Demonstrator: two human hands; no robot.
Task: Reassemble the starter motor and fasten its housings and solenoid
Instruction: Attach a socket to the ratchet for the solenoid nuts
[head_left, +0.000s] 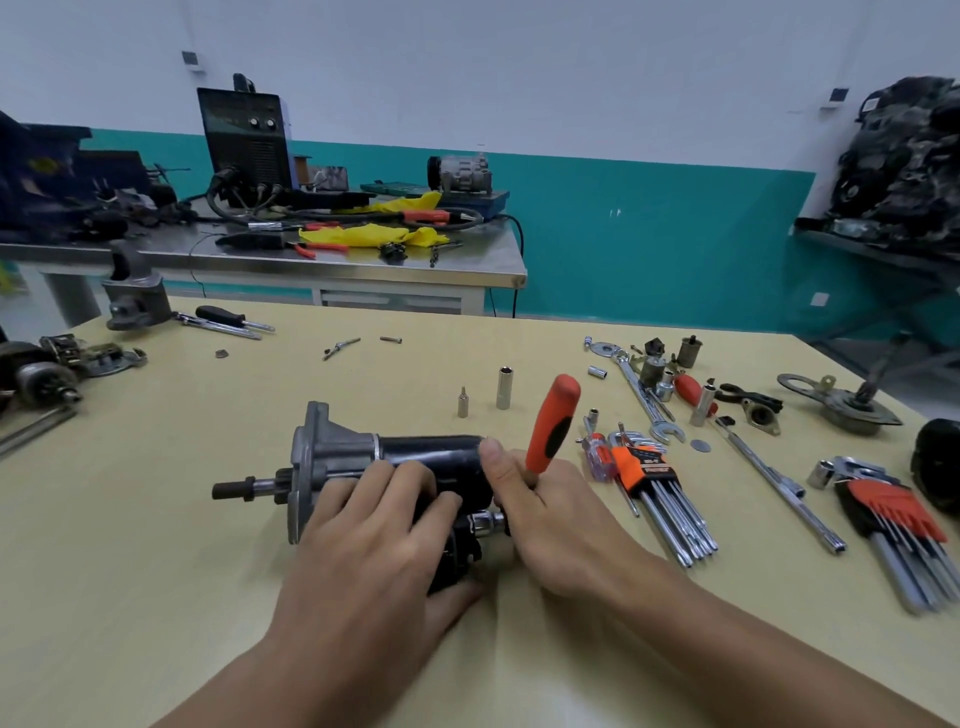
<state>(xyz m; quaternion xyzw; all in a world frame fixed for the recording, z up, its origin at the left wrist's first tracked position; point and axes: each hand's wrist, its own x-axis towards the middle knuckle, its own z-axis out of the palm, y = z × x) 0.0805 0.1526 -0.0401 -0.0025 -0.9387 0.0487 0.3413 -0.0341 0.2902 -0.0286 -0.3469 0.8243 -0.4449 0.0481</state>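
The starter motor (363, 457) lies on its side on the yellow table (156, 519), its silver nose housing and shaft pointing left and its black body pointing right. My left hand (379, 535) lies over the motor's near side, fingers curled round it, and hides the solenoid. My right hand (540, 499) grips a ratchet with an orange and black handle (553, 421) that sticks up and to the right. The ratchet's chrome socket (485, 522) sits against the motor's right end, just below my right thumb.
A loose socket (503, 388) and a small bit (463, 402) stand behind the motor. Hex key sets (660, 493) (898, 530), spanners (644, 395), sockets and an extension bar (769, 478) are scattered to the right. Other motor parts (41, 374) lie at the left edge. A steel bench stands behind.
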